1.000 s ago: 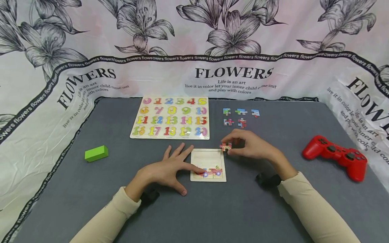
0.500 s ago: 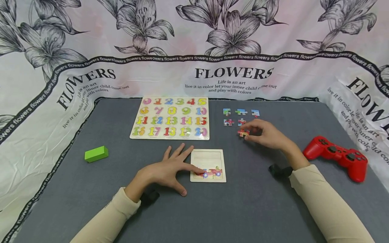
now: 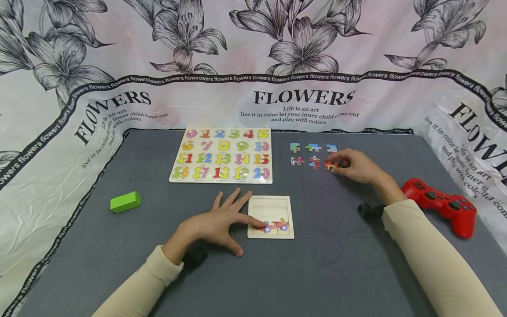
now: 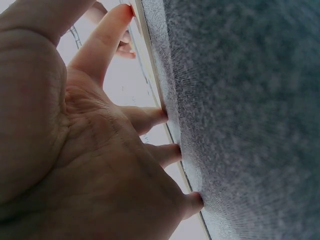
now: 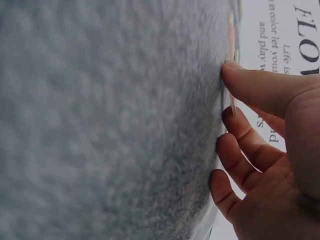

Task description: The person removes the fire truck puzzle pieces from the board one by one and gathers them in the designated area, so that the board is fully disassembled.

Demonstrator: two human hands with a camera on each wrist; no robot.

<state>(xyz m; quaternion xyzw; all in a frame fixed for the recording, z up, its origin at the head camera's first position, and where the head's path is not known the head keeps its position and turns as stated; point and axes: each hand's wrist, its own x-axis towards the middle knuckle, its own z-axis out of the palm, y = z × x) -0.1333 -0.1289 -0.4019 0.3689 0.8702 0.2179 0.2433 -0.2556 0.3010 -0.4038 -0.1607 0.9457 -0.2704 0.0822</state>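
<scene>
A small red jigsaw puzzle piece (image 3: 330,165) lies at the right end of the near row of loose pieces. My right hand (image 3: 358,167) pinches it between thumb and fingers at table level. The right wrist view shows the thumb (image 5: 250,85) on the piece's thin edge. A square wooden puzzle tray (image 3: 270,203) lies in front, with joined red vehicle pieces (image 3: 282,226) along its lower part. My left hand (image 3: 215,226) is spread beside the tray, its index finger resting on the tray's lower left and covering part of the pieces.
Several loose puzzle pieces (image 3: 314,147) lie in two rows at the back right. A number board (image 3: 233,152) is behind the tray. A green block (image 3: 125,202) sits at the left. Beside my right forearm is a red game controller (image 3: 439,202).
My right hand has carried the red puzzle piece from the tray's upper right corner back and right to the loose pieces. The left hand stays where it was.
</scene>
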